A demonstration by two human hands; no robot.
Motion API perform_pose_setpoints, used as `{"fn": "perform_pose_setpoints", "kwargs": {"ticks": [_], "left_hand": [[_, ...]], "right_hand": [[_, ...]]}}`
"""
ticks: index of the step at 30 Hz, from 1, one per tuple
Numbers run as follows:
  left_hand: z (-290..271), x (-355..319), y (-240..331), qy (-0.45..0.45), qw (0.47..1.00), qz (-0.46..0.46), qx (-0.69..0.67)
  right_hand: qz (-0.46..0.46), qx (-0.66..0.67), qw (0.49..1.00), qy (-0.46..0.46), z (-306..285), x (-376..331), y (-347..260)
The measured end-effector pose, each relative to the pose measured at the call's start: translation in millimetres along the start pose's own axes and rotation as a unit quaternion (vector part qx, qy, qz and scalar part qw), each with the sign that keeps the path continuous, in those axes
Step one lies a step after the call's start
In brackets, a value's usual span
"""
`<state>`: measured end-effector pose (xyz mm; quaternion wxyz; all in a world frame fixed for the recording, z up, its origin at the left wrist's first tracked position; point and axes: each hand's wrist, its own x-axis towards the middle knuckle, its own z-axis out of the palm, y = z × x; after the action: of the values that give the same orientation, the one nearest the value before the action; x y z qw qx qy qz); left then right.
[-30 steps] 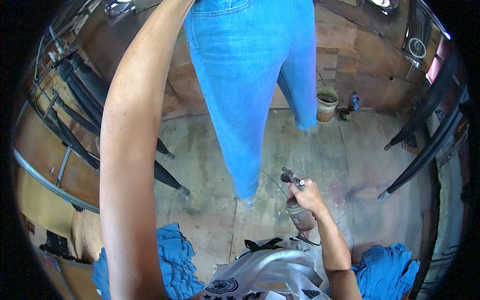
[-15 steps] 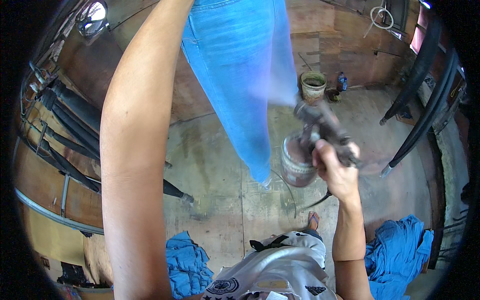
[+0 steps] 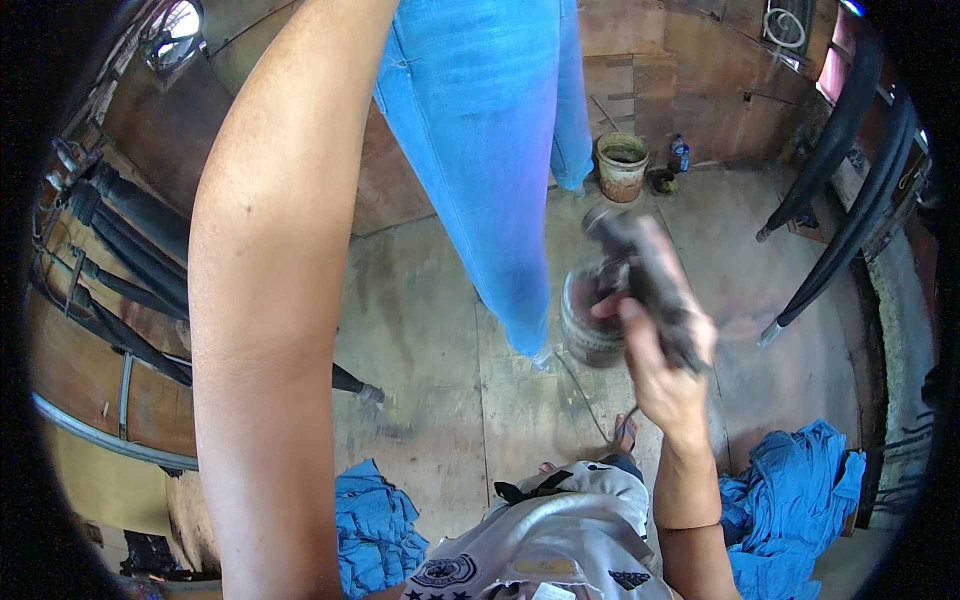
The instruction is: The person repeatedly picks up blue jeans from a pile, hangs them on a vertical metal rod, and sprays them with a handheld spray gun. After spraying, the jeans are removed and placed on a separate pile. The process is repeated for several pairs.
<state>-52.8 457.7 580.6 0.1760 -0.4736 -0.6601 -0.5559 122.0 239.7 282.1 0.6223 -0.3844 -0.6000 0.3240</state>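
A pair of light blue jeans [image 3: 475, 150] hangs in front of me with its legs pointing down, and its top runs out at the upper edge. My left arm reaches up beside it; the left hand is beyond the picture. My right hand [image 3: 665, 385] is closed around a dark spray gun [image 3: 650, 275], smeared by motion, to the right of the jeans. The gun's front end points up and left, toward the legs. Behind the gun, a stained bucket [image 3: 583, 340] stands on the floor, partly hidden. A thin dark hose [image 3: 583, 392] curves across the floor near the bucket.
Blue garments lie heaped at lower left [image 3: 375, 535] and lower right [image 3: 795, 490]. Dark padded tubes jut in from the left [image 3: 135, 245] and right [image 3: 850, 240]. By the far wall stand another bucket [image 3: 622, 175] and a small bottle [image 3: 680, 155].
A pale spray mist seen earlier at the jeans' right side no longer shows, and the far leg is now visible. The spray gun has tilted slightly in my right hand.
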Motion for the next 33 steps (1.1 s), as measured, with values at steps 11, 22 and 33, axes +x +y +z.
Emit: {"fn": "perform_pose_setpoints", "kwargs": {"ticks": [11, 22, 33], "left_hand": [[-11.2, 23.0, -25.1, -0.044, 0.996, 0.068, -0.036], [-14.1, 93.1, -100.3, -0.185, 0.942, 0.163, -0.226], [-34.5, 101.9, -107.0, -0.008, 0.99, 0.131, 0.058]], "right_hand": [[0.178, -0.07, 0.977, -0.099, 34.5, -36.2, 61.4], [0.366, -0.139, 0.894, -0.216, -12.8, -134.0, 165.0], [0.294, -0.176, 0.93, -0.136, -100.9, -80.0, 101.4]]}}
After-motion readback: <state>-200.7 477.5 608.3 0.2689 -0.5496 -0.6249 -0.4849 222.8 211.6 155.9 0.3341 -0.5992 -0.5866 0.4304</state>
